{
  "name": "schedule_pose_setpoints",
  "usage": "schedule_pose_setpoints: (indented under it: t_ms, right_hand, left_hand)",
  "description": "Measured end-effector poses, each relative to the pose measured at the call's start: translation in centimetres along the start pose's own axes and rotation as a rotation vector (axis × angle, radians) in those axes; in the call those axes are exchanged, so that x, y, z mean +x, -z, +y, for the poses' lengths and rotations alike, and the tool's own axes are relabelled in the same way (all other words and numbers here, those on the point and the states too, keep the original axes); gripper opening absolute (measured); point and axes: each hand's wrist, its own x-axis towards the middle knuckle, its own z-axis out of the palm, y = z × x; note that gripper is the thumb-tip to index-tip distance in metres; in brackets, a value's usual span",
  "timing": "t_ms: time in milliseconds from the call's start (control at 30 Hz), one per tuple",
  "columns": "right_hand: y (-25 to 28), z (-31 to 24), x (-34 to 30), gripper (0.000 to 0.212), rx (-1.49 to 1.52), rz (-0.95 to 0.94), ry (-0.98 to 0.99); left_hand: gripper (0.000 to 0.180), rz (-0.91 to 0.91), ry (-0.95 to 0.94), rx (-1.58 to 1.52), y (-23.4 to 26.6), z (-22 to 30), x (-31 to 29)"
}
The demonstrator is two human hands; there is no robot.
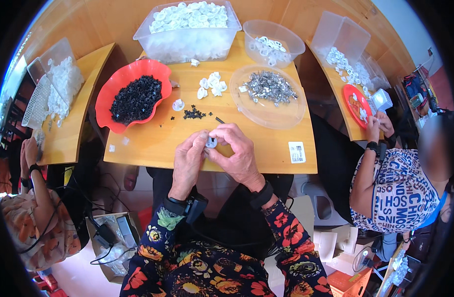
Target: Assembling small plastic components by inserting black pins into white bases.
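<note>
My left hand and my right hand meet at the front of the table, both closed around one small whitish round plastic part. A dark spot shows in its middle; the fingertips cover its edges. Just beyond my hands lie a short dark rod and a small pile of black plastic pieces. One white ring-shaped part sits left of that pile. Farther back is a loose group of white plastic parts.
A red wavy-rimmed bowl of black pieces stands left. At right, a clear round lid bears small metal pieces. Behind are a large clear bin and a round tub of white parts. People work at side tables.
</note>
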Motion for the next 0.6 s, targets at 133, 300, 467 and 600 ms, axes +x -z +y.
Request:
schedule_pose_setpoints:
  t_ms: [133,300,467,600]
  right_hand:
    - [-0.4,0.2,-0.1,0.03,-0.056,0.026,0.012]
    - [-0.5,-0.1,-0.1,0.029,-0.024,-0.001,-0.002]
    - [-0.7,-0.2,-0.4,0.029,-0.057,-0.008,-0.011]
    - [-1.0,-0.1,-0.6,0.03,-0.086,0.006,-0.011]
  left_hand:
    - [0.027,-0.035,-0.023,-0.004,0.2,-0.4,0.4]
    - [0.025,-0.044,-0.004,0.067,0.1,0.4,0.0]
    - [0.023,-0.068,-0.023,0.082,0.1,0.0,0.2]
    - [0.021,-0.092,-0.134,0.132,0.0,-0.6,0.5]
